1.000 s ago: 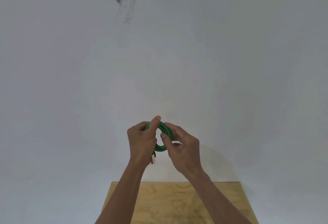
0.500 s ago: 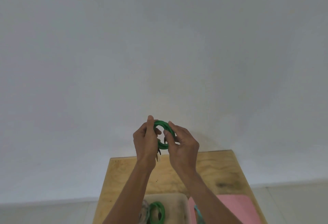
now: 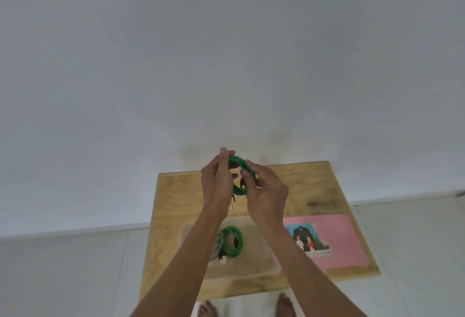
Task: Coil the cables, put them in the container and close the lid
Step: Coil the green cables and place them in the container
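The only print in view is a sticker point(image 3: 310, 240) on the pink lid point(image 3: 337, 238): small figures on a blue and dark ground, with a line of text below them too blurred to read.

Both forearms reach forward and up from the lower edge, hands raised above the far part of the tabletop point(image 3: 173, 198). The left hand point(image 3: 217, 183) stands with fingers pointing up, thumb and fingertips pinched on the top left of a green coil point(image 3: 239, 165); its grip is clenched on that cable. The right hand point(image 3: 266, 192) faces it palm inward, fingers curled over the coil's right side, also grasping it. The coil hangs upright between the two hands, clear of the tabletop, with a dark end near its middle and a pale plug point(image 3: 231, 206) dangling below the left palm.

Below, a clear container point(image 3: 254, 264) sits open on the tabletop, the lid just beside it on the right. Inside lies a second green coil point(image 3: 232, 242) touching a grey one, partly hidden by the left forearm.

Two bare feet point(image 3: 285, 306) show on the floor
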A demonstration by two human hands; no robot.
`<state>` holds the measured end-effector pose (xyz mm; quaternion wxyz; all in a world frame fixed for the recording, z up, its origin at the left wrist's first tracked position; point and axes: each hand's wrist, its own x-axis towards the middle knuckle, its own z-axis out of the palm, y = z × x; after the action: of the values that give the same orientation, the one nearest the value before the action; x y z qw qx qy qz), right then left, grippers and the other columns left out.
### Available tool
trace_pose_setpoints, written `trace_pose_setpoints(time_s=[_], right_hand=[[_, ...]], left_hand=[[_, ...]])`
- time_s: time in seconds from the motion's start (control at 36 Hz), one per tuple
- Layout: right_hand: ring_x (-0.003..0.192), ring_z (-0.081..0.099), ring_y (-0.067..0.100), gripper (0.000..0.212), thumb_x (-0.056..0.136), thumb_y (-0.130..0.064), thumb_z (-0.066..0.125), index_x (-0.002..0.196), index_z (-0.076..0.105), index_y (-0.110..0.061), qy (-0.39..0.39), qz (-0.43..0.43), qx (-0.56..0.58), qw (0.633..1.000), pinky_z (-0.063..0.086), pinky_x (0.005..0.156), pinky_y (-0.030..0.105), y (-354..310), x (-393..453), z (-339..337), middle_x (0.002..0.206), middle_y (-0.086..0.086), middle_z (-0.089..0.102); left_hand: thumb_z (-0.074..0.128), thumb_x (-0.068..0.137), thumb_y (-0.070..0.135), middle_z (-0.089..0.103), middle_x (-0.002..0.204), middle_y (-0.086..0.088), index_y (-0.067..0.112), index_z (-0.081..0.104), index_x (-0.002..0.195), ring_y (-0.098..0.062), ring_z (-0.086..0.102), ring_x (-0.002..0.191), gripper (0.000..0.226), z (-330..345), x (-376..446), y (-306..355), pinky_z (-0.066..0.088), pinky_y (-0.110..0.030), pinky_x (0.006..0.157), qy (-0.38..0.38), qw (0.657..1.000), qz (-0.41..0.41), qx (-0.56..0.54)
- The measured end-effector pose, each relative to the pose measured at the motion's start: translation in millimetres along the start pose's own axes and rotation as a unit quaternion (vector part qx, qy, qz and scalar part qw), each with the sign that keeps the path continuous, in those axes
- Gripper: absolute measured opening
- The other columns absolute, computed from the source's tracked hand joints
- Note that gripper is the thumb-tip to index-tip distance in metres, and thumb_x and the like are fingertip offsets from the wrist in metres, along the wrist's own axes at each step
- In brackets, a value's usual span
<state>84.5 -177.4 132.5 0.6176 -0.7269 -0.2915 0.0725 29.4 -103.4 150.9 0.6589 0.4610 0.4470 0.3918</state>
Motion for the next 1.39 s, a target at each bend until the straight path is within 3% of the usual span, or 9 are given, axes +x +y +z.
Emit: trace_pose_setpoints(time_s=[0.14, 0.25, 0.47, 0.56, 0.81, 0.97, 1.11, 1.22, 1.39], right_hand=[[0.078, 0.071, 0.013, 0.022, 0.089, -0.006, 0.071, 0.108, 0.076, -0.016, 0.015, 0.039, -0.018, 0.999, 0.061, 0.072, 0.034, 19, -24, 3, 0.098, -0.004, 0.073], [0.078, 0.072, 0.02, 0.023, 0.088, -0.006, 0.072, 0.108, 0.076, -0.015, 0.034, 0.07, -0.061, 0.995, 0.062, 0.071, 0.04, 47, -45, -9, 0.099, 0.002, 0.074], [0.096, 0.068, 0.025, 0.025, 0.089, -0.003, 0.069, 0.113, 0.073, -0.006, -0.012, 0.111, -0.226, 0.968, 0.05, 0.088, 0.028, 96, -77, -35, 0.105, 0.011, 0.074], [0.096, 0.066, 0.027, 0.027, 0.091, -0.004, 0.065, 0.116, 0.072, -0.008, -0.052, 0.12, -0.278, 0.952, 0.042, 0.084, 0.023, 113, -85, -35, 0.106, 0.011, 0.073], [0.1, 0.061, 0.039, 0.028, 0.101, -0.022, 0.051, 0.121, 0.064, -0.008, -0.148, 0.172, -0.367, 0.902, 0.052, 0.08, 0.044, 136, -92, -17, 0.118, 0.016, 0.062], [0.098, 0.06, 0.041, 0.027, 0.102, -0.025, 0.05, 0.118, 0.059, -0.006, -0.158, 0.212, -0.384, 0.885, 0.051, 0.079, 0.045, 144, -89, -4, 0.113, 0.016, 0.06], [0.11, 0.047, 0.024, 0.028, 0.098, -0.008, 0.044, 0.123, 0.056, -0.011, -0.188, 0.242, -0.367, 0.878, 0.031, 0.078, 0.018, 152, -91, 0, 0.123, 0.009, 0.053], [0.116, 0.052, 0.038, 0.05, 0.089, 0.0, 0.051, 0.138, 0.042, -0.005, -0.209, 0.237, -0.422, 0.85, 0.048, 0.09, 0.047, 145, -91, 6, 0.134, 0.018, 0.05], [0.132, 0.044, 0.037, 0.062, 0.084, -0.01, 0.065, 0.142, 0.044, -0.001, -0.221, 0.163, -0.505, 0.818, 0.046, 0.096, 0.046, 145, -110, 8, 0.143, 0.018, 0.051]], left_hand=[[0.045, 0.102, 0.05, 0.077, 0.101, 0.004, 0.02, 0.076, 0.102, -0.008, 0.071, 0.092, 0.043, -30, 5, -25, 0.057, -0.028, 0.081, -0.013, 0.998, 0.0, 0.065], [0.044, 0.101, 0.05, 0.074, 0.111, 0.001, 0.019, 0.074, 0.111, -0.013, 0.066, 0.108, 0.044, -68, 8, -56, 0.052, -0.039, 0.096, 0.011, 0.984, 0.019, 0.178], [0.028, 0.1, 0.051, 0.055, 0.143, -0.013, 0.006, 0.057, 0.136, -0.027, 0.043, 0.137, 0.064, -145, -11, -132, 0.037, -0.047, 0.113, 0.009, 0.905, 0.098, 0.414], [0.025, 0.102, 0.047, 0.041, 0.155, -0.014, 0.005, 0.048, 0.144, -0.029, 0.033, 0.145, 0.064, -157, -20, -155, 0.029, -0.049, 0.118, -0.022, 0.872, 0.108, 0.478], [0.017, 0.103, 0.049, 0.011, 0.166, -0.005, 0.005, 0.02, 0.156, -0.017, 0.001, 0.155, 0.069, -170, -33, -187, 0.016, -0.04, 0.124, -0.102, 0.786, 0.136, 0.594], [0.019, 0.104, 0.047, 0.011, 0.166, -0.006, 0.004, 0.019, 0.156, -0.018, 0.002, 0.155, 0.068, -171, -32, -190, 0.016, -0.04, 0.123, -0.099, 0.784, 0.14, 0.596], [0.02, 0.104, 0.046, 0.014, 0.166, -0.007, 0.004, 0.021, 0.156, -0.019, 0.005, 0.155, 0.067, -171, -32, -192, 0.02, -0.042, 0.123, -0.097, 0.784, 0.145, 0.595], [0.02, 0.104, 0.047, 0.013, 0.166, -0.007, 0.004, 0.02, 0.156, -0.019, 0.004, 0.155, 0.067, -172, -32, -192, 0.021, -0.043, 0.122, -0.098, 0.785, 0.147, 0.594], [0.021, 0.104, 0.047, 0.011, 0.166, -0.004, 0.007, 0.019, 0.157, -0.017, 0.002, 0.155, 0.067, -172, -32, -192, 0.022, -0.045, 0.122, -0.097, 0.784, 0.139, 0.597]])
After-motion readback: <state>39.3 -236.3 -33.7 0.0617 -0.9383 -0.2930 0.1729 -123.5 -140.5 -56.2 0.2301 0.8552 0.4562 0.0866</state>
